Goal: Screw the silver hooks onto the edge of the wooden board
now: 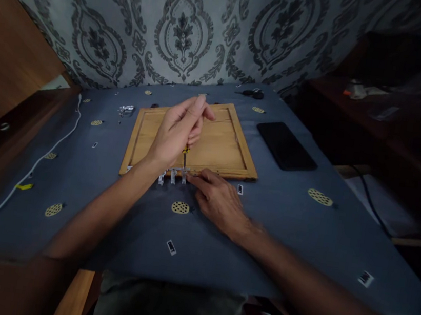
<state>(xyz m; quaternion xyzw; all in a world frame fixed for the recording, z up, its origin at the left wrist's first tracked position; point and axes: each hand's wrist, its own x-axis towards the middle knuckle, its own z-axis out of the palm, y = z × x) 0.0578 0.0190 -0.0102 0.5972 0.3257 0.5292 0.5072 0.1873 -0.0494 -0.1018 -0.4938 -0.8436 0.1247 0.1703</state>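
A wooden framed panel point(216, 137) lies on the cloth-covered table. Along its near edge sits a clear hook rail point(173, 174) with several small hooks hanging off the side. My left hand point(181, 130) is curled above the panel around a screwdriver point(185, 155). Only part of its yellow-and-black handle and its metal shaft show; the shaft points down at the right end of the rail. My right hand point(220, 200) rests at the panel's near edge, its fingertips closed on the rail's right end beside the screwdriver tip. A screw there is too small to make out.
A black phone point(287, 146) lies right of the panel. Dark-handled scissors point(253, 94) lie behind it. Small clear pieces point(126, 110) sit to the left. A white cable point(34, 165) runs along the table's left side. A patterned wall point(184, 30) stands behind.
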